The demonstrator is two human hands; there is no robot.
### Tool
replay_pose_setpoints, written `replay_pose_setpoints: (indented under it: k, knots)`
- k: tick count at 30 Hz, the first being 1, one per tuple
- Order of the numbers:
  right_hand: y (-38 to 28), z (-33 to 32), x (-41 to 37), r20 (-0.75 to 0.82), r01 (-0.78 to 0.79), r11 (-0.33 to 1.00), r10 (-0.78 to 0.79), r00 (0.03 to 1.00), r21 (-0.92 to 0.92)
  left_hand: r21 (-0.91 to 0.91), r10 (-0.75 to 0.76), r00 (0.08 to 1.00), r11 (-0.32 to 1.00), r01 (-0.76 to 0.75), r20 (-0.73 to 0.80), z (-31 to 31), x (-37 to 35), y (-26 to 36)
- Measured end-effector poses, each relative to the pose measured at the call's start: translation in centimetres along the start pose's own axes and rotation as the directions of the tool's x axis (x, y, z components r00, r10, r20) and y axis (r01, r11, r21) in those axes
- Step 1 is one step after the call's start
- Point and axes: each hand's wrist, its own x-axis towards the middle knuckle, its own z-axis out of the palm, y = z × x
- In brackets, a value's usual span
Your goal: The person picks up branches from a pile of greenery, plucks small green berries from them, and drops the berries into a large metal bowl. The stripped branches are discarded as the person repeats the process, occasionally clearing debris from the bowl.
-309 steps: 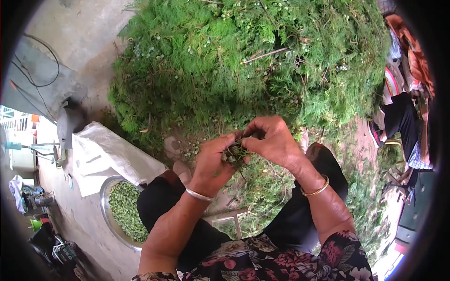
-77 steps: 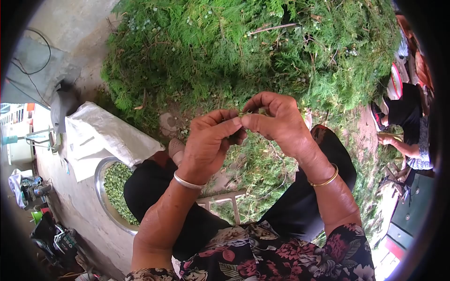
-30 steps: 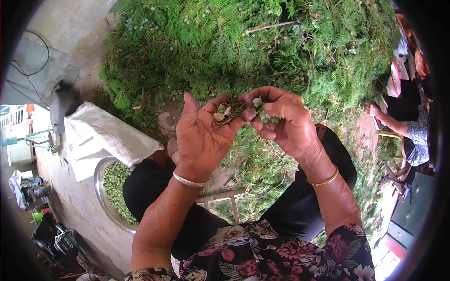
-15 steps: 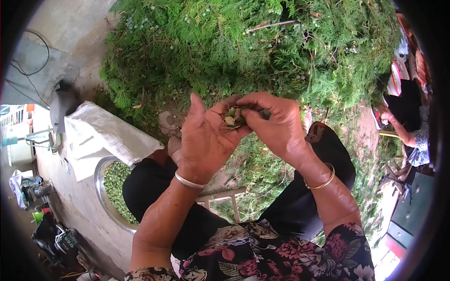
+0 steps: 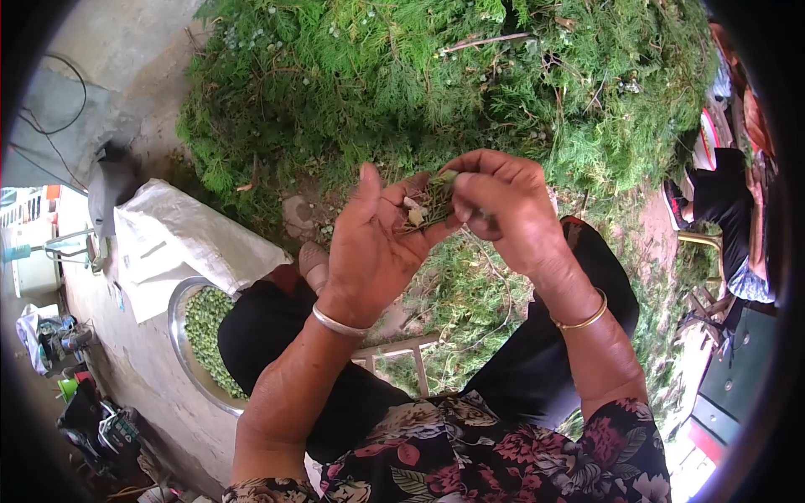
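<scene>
My left hand [image 5: 373, 239] is palm up, thumb raised and apart, with small green and brown plant bits [image 5: 417, 215] resting on its palm and fingers. Close against it, my right hand [image 5: 503, 197] pinches a small green sprig [image 5: 444, 178] between thumb and fingers, above the left fingertips. A large heap of green feathery branches [image 5: 377, 84] lies just beyond both hands. More cut greenery [image 5: 478, 293] is on the ground between my knees.
At the left a metal basin [image 5: 178, 335] holds many small green pieces, beside a white sack [image 5: 197, 239]. A wooden frame [image 5: 422, 369] lies between my legs. Another person's dark-clothed leg [image 5: 731, 201] shows at the right. Tools and cables [image 5: 117, 432] are at the lower left.
My right hand has shifted slightly right, and a green sprig now shows at its fingertips. My left hand has moved a little right. The other person's arm at the right has gone from view.
</scene>
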Motion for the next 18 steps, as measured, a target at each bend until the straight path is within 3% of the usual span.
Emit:
replay_pose_setpoints:
  k: [1,3,5,6,7,9,11,12,15,18]
  knots:
    - [-0.3,-0.3,0.0,0.001,0.0,1.0,0.0,1.0,0.0,0.0,0.001,1.0,1.0,-0.001,0.0,0.0,-0.1,0.1]
    - [-0.8,-0.7,-0.2,0.08,-0.11,0.96,0.092,0.993,0.258,-0.031,0.038,0.997,0.999,-0.04,-0.068,0.2,-0.3,0.2]
    - [-0.2,-0.8,-0.3,0.114,-0.107,0.962,0.081,0.99,0.251,-0.032,0.048,0.996,0.998,-0.051,-0.077,0.0,-0.3,0.2]
    - [0.6,-0.4,-0.2,0.051,0.101,0.994,-0.099,0.994,-0.048,-0.033,0.057,0.995,0.998,-0.06,-0.086,-0.1,-0.3,0.2]
    - [1.3,0.0,-0.2,0.044,0.282,0.894,-0.285,0.957,-0.349,-0.033,0.056,0.995,0.998,-0.059,-0.086,-0.2,-0.3,0.1]
    - [2.3,0.4,-0.3,0.008,0.291,0.897,-0.306,0.952,-0.332,-0.096,0.038,0.995,0.994,-0.047,-0.089,-0.3,-0.1,-0.1]
    - [2.7,0.5,-0.5,0.082,0.394,0.672,-0.446,0.891,-0.627,-0.123,0.021,0.998,0.992,-0.028,-0.058,-0.6,0.0,-0.3]
    - [3.0,0.5,-0.5,0.126,0.442,0.599,-0.495,0.86,-0.667,-0.148,0.005,1.0,0.989,-0.009,-0.027,-0.8,0.0,-0.4]
    - [3.5,0.3,-0.2,0.204,0.515,0.495,-0.552,0.808,-0.7,-0.034,0.025,0.996,0.999,-0.028,-0.081,0.2,-0.2,-0.5]
    - [3.0,0.1,-0.2,0.24,0.488,0.477,-0.49,0.838,-0.731,0.006,-0.011,0.996,1.0,0.012,-0.092,0.0,-0.1,-0.5]
